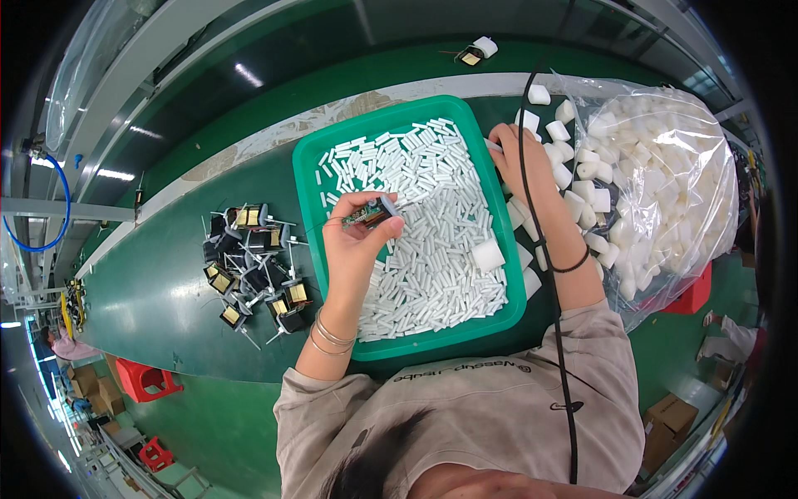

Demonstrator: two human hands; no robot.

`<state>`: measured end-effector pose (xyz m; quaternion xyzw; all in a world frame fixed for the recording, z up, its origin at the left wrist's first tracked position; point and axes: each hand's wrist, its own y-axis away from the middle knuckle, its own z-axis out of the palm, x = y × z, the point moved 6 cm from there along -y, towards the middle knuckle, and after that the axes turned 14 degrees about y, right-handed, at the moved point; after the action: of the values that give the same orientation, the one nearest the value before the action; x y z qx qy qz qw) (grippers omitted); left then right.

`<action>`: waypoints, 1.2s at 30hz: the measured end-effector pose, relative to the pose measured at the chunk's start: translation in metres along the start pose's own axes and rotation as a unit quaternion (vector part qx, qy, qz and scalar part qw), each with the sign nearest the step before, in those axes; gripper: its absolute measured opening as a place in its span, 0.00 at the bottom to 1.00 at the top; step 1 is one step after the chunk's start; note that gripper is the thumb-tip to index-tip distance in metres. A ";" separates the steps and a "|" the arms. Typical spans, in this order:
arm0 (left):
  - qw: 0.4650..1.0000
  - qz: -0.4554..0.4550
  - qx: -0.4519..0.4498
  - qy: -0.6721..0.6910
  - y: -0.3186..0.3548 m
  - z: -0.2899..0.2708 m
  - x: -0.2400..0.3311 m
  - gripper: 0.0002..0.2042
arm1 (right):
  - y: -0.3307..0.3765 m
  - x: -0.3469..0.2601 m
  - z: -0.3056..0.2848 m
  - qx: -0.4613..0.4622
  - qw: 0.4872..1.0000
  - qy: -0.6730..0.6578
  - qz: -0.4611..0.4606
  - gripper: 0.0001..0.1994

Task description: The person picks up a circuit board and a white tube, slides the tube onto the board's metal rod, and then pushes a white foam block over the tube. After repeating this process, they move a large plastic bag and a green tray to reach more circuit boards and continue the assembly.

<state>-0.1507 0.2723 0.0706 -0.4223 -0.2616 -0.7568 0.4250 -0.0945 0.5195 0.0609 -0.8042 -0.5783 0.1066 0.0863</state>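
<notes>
- Many short white tubes [440, 216] spread across a green tray [374, 123], dead centre in the head view!
- With the left hand [363, 229], over the tray at 9 o'clock from its middle, pinching a small electronic unit [371, 214] firmly between thumb and fingers, with a green board on show and a thin wire poking out toward 9 o'clock.
- With the right hand [519, 158], out at 2 o'clock, reaching to the tray's edge, right beside loose white blocks [559, 131]; fingertips too obscured, so cannot tell whether spread or pinching.
- Inside the tray at 4 o'clock, on top of the tubes, one lone white block [488, 255].
- Between 8 and 9 o'clock, off the tray, a jumbled pile of dark units [268, 274].
- Out at 3 o'clock, a bulging clear bag [702, 125], packed with white blocks!
</notes>
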 end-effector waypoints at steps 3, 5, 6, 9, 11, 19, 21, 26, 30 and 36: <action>1.000 0.004 0.000 0.007 0.000 -0.001 0.000 0.15 | 0.017 -0.007 -0.013 0.084 0.996 -0.015 0.002 0.13; 1.000 0.003 0.001 0.011 0.000 -0.001 0.000 0.15 | 0.019 -0.005 -0.011 0.077 0.996 -0.035 -0.007 0.13; 1.000 0.004 0.001 0.008 0.000 0.000 0.001 0.15 | 0.021 -0.005 -0.011 0.071 0.996 -0.054 -0.014 0.13; 1.000 0.012 0.005 0.008 0.000 -0.001 0.001 0.15 | 0.021 0.003 -0.020 0.065 0.986 -0.141 0.063 0.12; 1.000 0.019 0.010 0.012 0.000 -0.001 0.002 0.15 | 0.023 0.005 -0.039 0.129 0.970 -0.175 0.111 0.10; 0.996 0.015 0.008 0.086 0.001 -0.004 0.003 0.14 | 0.044 -0.086 -0.019 -0.097 0.722 -0.684 0.044 0.19; 0.993 0.009 0.010 0.118 0.000 -0.008 0.001 0.13 | 0.049 -0.100 -0.016 -0.140 0.663 -0.729 0.096 0.21; 0.988 0.000 0.036 0.152 0.000 -0.012 0.000 0.16 | 0.039 -0.101 -0.019 -0.060 0.648 -0.747 0.136 0.18; 0.979 -0.016 0.038 0.199 0.001 -0.012 -0.004 0.18 | 0.040 -0.097 -0.026 -0.001 0.674 -0.730 0.109 0.17; 0.997 0.008 -0.021 0.073 0.003 0.001 0.003 0.16 | 0.042 -0.101 -0.029 -0.010 0.681 -0.727 0.081 0.15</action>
<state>-0.1484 0.2704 0.0737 -0.3767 -0.2105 -0.7875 0.4400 -0.0794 0.4098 0.0853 -0.5180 -0.3929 0.6588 -0.3785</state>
